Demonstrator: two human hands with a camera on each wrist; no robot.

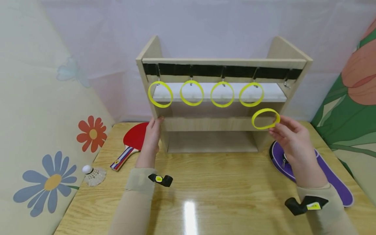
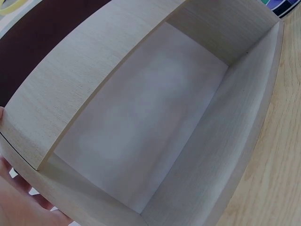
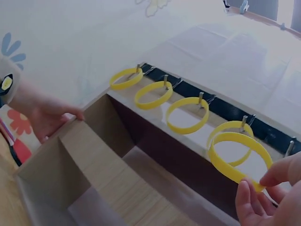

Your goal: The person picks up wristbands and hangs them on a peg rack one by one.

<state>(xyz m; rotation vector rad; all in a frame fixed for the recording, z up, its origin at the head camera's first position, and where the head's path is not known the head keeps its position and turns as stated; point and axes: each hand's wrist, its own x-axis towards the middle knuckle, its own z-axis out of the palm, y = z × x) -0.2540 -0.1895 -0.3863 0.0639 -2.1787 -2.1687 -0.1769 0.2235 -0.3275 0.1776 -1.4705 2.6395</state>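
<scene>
My right hand [image 1: 293, 140] pinches a thin yellow ring [image 1: 265, 118] between thumb and fingers, in front of the wooden shelf [image 1: 205, 124] and below its rightmost hook [image 1: 287, 84]. In the right wrist view the held ring [image 3: 223, 162] overlaps a hanging one. Several matching yellow rings [image 1: 222, 94] hang from metal hooks along a black strip [image 1: 205, 70] at the shelf's top; the rightmost hook carries none. My left hand [image 1: 151, 140] grips the shelf's left side panel, a fingertip over its front edge. In the left wrist view, part of the left hand [image 2: 23, 200] lies against that panel's outside.
A red table tennis paddle [image 1: 135, 137] lies left of the shelf, partly behind my left hand, with a shuttlecock [image 1: 94, 175] farther left. On the right, a purple case [image 1: 332, 178] lies partly under my right arm. All rest on a wooden table [image 1: 211, 182].
</scene>
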